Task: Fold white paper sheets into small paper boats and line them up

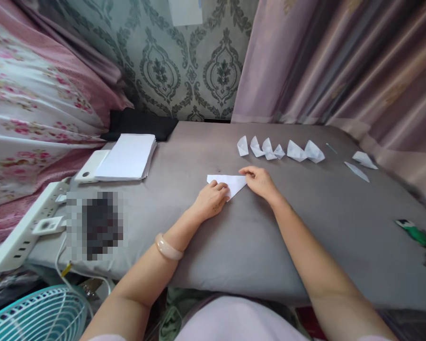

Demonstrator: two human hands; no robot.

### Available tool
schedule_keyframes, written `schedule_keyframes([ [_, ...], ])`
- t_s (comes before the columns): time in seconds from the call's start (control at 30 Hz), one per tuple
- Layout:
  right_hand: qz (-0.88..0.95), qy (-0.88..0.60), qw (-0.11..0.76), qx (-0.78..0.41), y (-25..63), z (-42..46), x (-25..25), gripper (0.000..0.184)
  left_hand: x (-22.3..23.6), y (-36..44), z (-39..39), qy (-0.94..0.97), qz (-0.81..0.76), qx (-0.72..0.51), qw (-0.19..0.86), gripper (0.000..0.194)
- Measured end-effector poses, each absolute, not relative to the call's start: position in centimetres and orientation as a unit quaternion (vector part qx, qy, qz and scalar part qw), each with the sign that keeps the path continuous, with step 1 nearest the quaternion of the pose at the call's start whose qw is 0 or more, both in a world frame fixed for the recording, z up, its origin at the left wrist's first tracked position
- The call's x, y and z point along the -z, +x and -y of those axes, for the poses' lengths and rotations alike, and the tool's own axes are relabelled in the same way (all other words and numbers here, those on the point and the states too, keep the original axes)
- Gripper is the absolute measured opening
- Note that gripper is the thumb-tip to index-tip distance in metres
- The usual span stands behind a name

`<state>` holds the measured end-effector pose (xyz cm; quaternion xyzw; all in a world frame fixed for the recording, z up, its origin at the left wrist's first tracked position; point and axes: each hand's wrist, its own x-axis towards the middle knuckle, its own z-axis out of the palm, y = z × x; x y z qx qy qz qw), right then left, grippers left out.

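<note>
A folded white sheet of paper, roughly triangular with its long edge away from me, lies on the grey cloth-covered table. My left hand rests on its left part, fingers curled over the paper and holding it down. At the right corner, my right hand grips the paper between thumb and fingers; the exact contact is partly hidden. Beyond my hands stands a row of several small folded paper boats.
To the left, a stack of white paper lies on a white box, near a black cloth. A power strip and a fan are at the lower left. Paper pieces and a green object are at right.
</note>
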<state>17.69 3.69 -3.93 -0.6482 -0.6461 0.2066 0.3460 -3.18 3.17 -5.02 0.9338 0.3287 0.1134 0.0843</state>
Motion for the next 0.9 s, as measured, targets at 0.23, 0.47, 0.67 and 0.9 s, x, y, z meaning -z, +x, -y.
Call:
schedule_keyframes([
  [0.23,0.719,-0.608,0.323,-0.094,16.0,-5.8,7.1,0.037,5.1,-3.3,-3.2,0.931,-0.330,-0.124,0.090,0.033],
  [0.47,0.748,-0.602,0.267,-0.085,15.7,-5.8,7.2,0.037,4.9,-3.2,-2.7,0.928,-0.348,-0.101,0.083,0.031],
  [0.67,0.735,-0.628,0.233,-0.105,15.2,-5.8,6.5,0.037,5.0,-3.2,-2.5,0.927,-0.355,-0.099,0.071,0.032],
  [0.9,0.728,-0.635,0.228,-0.124,15.0,-5.9,6.4,0.038,4.9,-3.1,-2.4,0.926,-0.358,-0.092,0.072,0.033],
])
